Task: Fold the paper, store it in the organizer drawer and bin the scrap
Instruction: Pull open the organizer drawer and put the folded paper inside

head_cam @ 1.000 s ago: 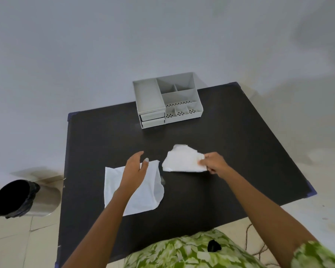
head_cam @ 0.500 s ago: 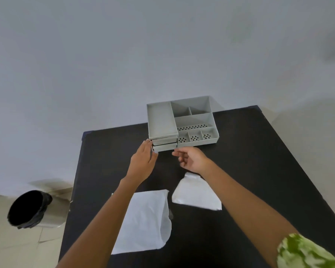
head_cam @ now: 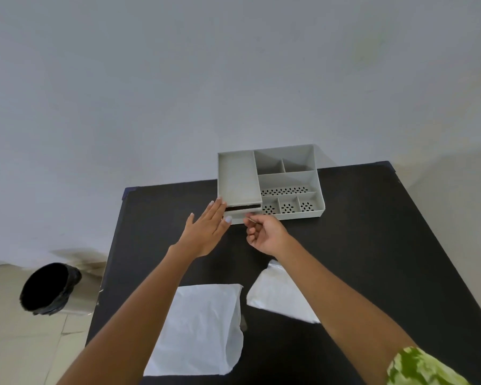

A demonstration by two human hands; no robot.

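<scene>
Here the left hand [head_cam: 207, 230] was open and flat, fingers stretched out together, with the fingertips [head_cam: 219, 202] touching the left front corner of the grey organizer [head_cam: 270, 184]. It held nothing. The right hand [head_cam: 264, 234] was curled narrow, thumb and index finger pinched at the front of the upper drawer [head_cam: 243, 215], which stood pulled out a little, with a dark gap above it. If there was a second drawer below, I could not tell, because the hands covered that part.

The organizer stood at the far edge of the black table [head_cam: 372, 245], close to the wall [head_cam: 233, 79]. The right side of the table was free, and also a strip between the hands and the papers.

Two pieces of white paper lay near the person: the folded paper [head_cam: 203, 329] under the left forearm, near the near edge of the table, and the smaller scrap [head_cam: 278, 298] just beside it on the right, partly under the right forearm. They were apart and not touching. One bin [head_cam: 46, 290] with a black liner stood on the floor to the left of the table.
</scene>
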